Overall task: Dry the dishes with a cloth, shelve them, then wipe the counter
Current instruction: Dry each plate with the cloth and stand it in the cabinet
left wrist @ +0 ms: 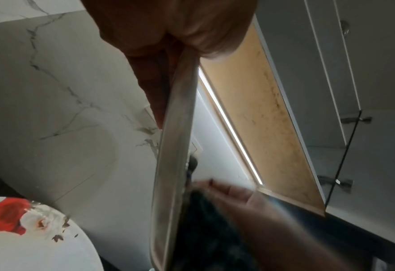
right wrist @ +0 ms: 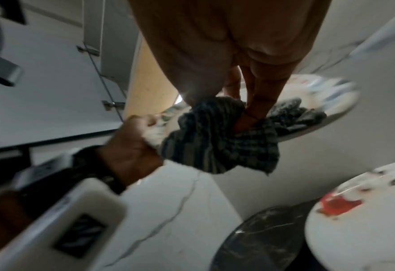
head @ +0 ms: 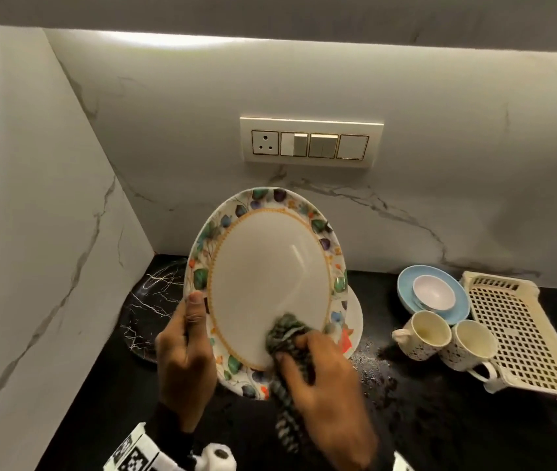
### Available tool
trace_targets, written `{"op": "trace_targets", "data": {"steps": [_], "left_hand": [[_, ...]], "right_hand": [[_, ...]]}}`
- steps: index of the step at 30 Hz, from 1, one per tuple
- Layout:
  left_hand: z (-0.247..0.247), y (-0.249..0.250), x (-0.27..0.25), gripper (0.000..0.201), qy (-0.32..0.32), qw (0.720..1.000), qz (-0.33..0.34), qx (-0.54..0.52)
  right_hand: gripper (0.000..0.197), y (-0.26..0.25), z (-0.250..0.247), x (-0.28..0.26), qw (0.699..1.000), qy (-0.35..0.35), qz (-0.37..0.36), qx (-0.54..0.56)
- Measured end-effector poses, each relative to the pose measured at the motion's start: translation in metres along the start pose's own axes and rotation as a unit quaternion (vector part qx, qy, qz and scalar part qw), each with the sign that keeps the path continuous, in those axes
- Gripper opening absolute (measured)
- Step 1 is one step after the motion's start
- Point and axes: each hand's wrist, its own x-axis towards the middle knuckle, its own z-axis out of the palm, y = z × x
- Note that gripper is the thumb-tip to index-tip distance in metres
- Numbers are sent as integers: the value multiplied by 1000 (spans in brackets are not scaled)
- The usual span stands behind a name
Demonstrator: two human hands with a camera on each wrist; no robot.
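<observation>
A large white plate [head: 263, 266] with a leaf-patterned rim is held tilted above the black counter [head: 440, 419]. My left hand [head: 185, 355] grips its left rim, thumb on the face. My right hand [head: 321, 379] holds a bunched dark checked cloth [head: 287, 334] and presses it on the plate's lower right. The left wrist view shows the plate edge [left wrist: 175, 146] side-on under the left hand [left wrist: 168, 27]. In the right wrist view the right hand's fingers [right wrist: 257, 102] dig into the cloth [right wrist: 219, 139].
Two cream mugs [head: 421, 334] [head: 471, 345], a blue plate with a small white bowl [head: 433, 292] and a cream perforated basket [head: 522, 331] sit at the right. A white plate with a red flower [head: 353, 321] lies behind the held plate. Water drops [head: 372, 365] wet the counter.
</observation>
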Motion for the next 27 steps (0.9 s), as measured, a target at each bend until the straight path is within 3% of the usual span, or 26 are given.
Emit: {"op": "trace_targets", "data": {"steps": [4,8,11,17,21,24,27], "left_hand": [[8,-1,-8,38,-29,999,5,38],[12,6,-15,50,-66,992,67,88],[12,5,-17,53,-95,990,72,72],[-3,3,8,93,-25,998,3,54],[-19,5,19,62,-22,997,-35,69],[-29,2,23,60,-18,993,-97,61],[-32,6,29,58,-37,988,-146,32]], "right_hand": [[24,-33,12,8,995,-5,-49,82],[26,-51,-16,67,987,80,-68,118],[31,-61,-29,92,982,116,-114,90],[36,-63,6,42,974,-67,-196,93],[32,-35,11,13,965,-131,-225,13],[39,-7,-10,0,948,-183,-253,-69],[40,15,-43,-3,941,-234,-234,-67]]}}
